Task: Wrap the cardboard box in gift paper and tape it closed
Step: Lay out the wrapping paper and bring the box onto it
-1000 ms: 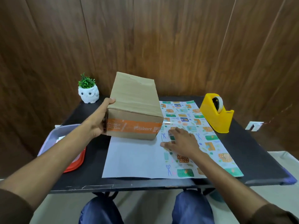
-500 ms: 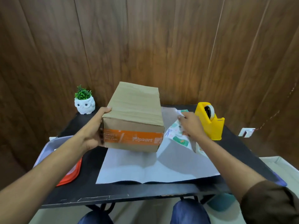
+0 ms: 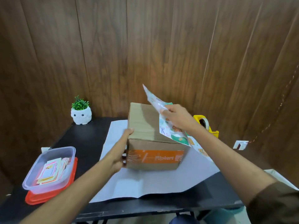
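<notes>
Cardboard box [image 3: 145,126] sits on gift paper [image 3: 145,183], printed side down; left hand [image 3: 119,152] grips the box's left face to pin it, while right hand [image 3: 176,118] pinches the paper's edge over the box top, presumably to fold it across.

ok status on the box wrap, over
Left hand grips cardboard box at its left side. Right hand pinches gift paper, flap raised over box top. Paper untaped; tape dispenser behind right forearm, nothing in the way.
</notes>
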